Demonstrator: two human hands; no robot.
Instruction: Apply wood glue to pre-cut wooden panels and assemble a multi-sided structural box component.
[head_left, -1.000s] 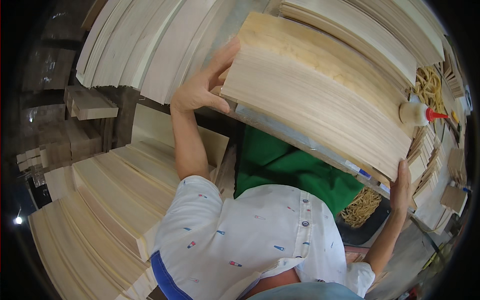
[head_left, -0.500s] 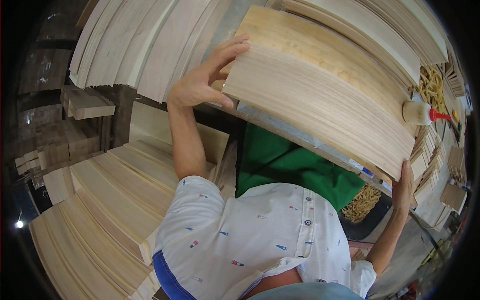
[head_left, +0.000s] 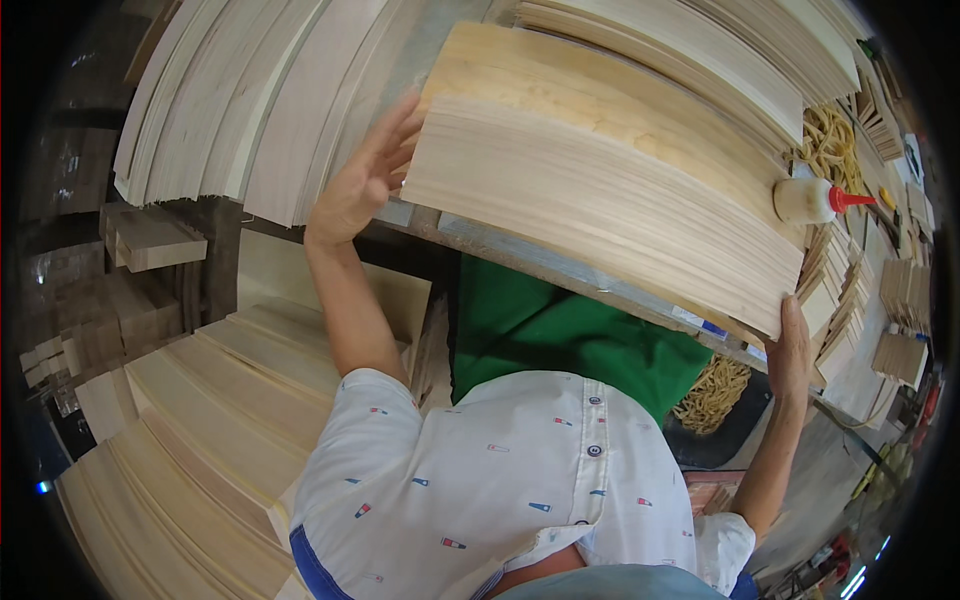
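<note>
No legible txt, labels, nos. or signs.

A grey workbench slants across the room — beyond it, grey floor shows at lower right, near bright streaks of light; the left side is dark, possibly shelving — one small light glows there

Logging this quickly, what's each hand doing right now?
Left hand: open, at left end of wooden board.
Right hand: at its right end, grip unclear.
</note>
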